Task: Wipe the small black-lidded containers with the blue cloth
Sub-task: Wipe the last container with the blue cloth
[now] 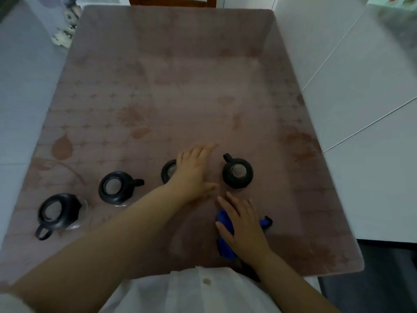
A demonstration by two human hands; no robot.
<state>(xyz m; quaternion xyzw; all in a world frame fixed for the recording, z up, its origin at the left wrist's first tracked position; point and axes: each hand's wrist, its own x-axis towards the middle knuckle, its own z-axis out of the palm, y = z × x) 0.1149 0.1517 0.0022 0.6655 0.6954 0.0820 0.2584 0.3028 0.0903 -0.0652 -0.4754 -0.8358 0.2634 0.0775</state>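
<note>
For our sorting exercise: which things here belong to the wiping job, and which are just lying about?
Job: blue cloth, under the right hand; leftmost container, second container, third container partly behind the left hand, rightmost container, all black-lidded.
Lying about: wooden chair; spotted white object, both off the table.

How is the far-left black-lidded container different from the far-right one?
The far-left container has its handle toward the person; the far-right container has its handle pointing away. Clear glass shows round the far-left container's lid; the far-right container shows only black. The far-left container stands apart from both hands; the far-right container stands just beyond the right hand. Both have round black lids with pale centres.
</note>
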